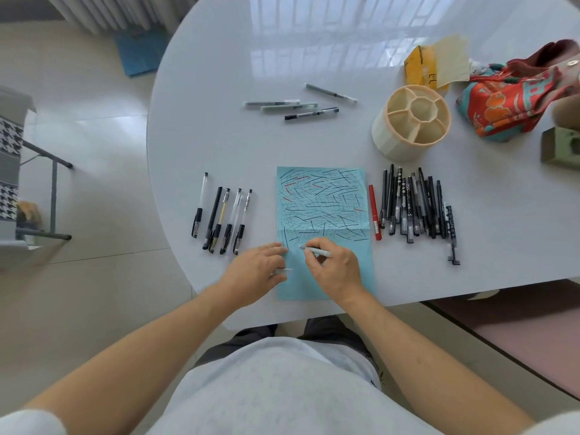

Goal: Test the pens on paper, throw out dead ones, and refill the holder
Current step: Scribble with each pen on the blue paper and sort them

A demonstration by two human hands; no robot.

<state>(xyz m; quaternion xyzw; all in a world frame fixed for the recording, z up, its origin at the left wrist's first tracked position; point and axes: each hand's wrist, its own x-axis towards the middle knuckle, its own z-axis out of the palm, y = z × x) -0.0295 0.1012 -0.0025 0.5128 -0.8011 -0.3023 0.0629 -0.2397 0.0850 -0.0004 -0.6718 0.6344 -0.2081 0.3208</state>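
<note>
**Testing a pen near the table's front edge**

On the white table [219, 73] our blue paper [323, 199] lies at the front edge. Our right hand [334, 270] pinches a pale pen [315, 250], tip on the sheet. Our left hand [257, 271] rests on the paper's left edge, fingers curled around a small cap [284, 270].

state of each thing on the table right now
pen holder: upright, compartments empty
blue paper: flat, covered in scribbles
grey pen: uncapped, gripped by right hand
cap: off, under left hand
red pen: capped, beside paper
</note>
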